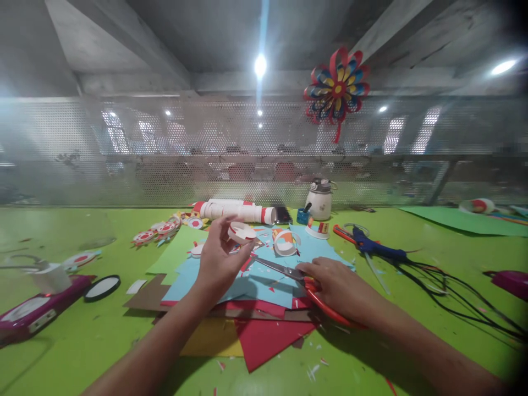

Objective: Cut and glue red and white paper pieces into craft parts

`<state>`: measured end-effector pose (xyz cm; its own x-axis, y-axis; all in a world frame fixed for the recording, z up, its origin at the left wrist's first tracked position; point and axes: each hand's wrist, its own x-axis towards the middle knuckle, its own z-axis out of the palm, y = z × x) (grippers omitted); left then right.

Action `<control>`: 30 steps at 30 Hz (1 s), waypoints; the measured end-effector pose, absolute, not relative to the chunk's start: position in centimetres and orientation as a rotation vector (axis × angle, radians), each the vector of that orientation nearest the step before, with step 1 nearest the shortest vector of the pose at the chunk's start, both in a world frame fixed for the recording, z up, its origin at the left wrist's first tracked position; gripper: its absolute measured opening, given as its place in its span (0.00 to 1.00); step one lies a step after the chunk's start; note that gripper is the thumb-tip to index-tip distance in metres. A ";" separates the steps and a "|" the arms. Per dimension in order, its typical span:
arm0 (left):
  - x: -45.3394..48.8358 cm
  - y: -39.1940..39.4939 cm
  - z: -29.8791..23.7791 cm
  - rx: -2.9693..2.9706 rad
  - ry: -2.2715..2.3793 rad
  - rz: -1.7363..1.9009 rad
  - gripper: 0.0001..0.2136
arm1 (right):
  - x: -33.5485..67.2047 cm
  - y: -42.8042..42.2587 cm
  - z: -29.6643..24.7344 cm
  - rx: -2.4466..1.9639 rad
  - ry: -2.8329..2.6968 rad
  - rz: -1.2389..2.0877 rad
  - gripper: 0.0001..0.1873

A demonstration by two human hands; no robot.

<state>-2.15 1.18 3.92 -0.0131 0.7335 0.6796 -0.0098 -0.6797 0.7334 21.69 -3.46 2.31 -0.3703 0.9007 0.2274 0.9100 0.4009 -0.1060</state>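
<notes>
The white paper ring (242,235), with its strip of red, sat between the thumb and fingers of my left hand (220,256), which grasped it lightly, raised above the papers. That forearm slanted up from the lower left, wrist bent, palm turned inward. My right hand (336,283) lay lower, back upward, fingers curled around the red-orange handles of the scissors (289,271); their blades pointed left, the tips near my left thumb. I couldn't tell whether the blades were parted.

Just past my right fingers, a white cup piece (317,232) bore a small red-and-yellow label, its marks too tiny to read. The white bottle (320,204) farther beyond carried a faint, illegible mark.

Under both hands spread the light blue sheets (264,289), and a red sheet (266,338) poked its corner toward me. Green tabletop (140,357) speckled with scraps ran nearer than my fingers and out to either side. The blue glue gun (381,249) and its cable bounded the right; beyond my fingertips, a mesh panel (165,176) stood along the far edge.
</notes>
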 end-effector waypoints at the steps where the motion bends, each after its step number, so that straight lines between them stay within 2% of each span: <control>1: -2.2 1.3 3.8 1.716 0.735 1.744 0.22 | 21.7 -3.4 2.2 -1.592 -2.417 -0.049 0.16; 12: -2.4 1.5 3.8 1.733 0.776 1.661 0.21 | 21.4 -3.4 2.6 -1.593 -2.362 -0.024 0.15; 19: -2.8 1.8 3.7 1.483 0.781 1.545 0.30 | 21.3 -2.4 2.8 -1.540 -2.252 0.119 0.14; 24: -2.6 1.3 4.0 1.477 0.746 1.525 0.35 | 21.6 -1.7 2.6 -1.495 -2.101 0.185 0.18; 30: -2.2 1.0 4.4 1.460 0.631 1.511 0.34 | 22.9 -0.1 1.9 -1.556 -1.836 0.186 0.23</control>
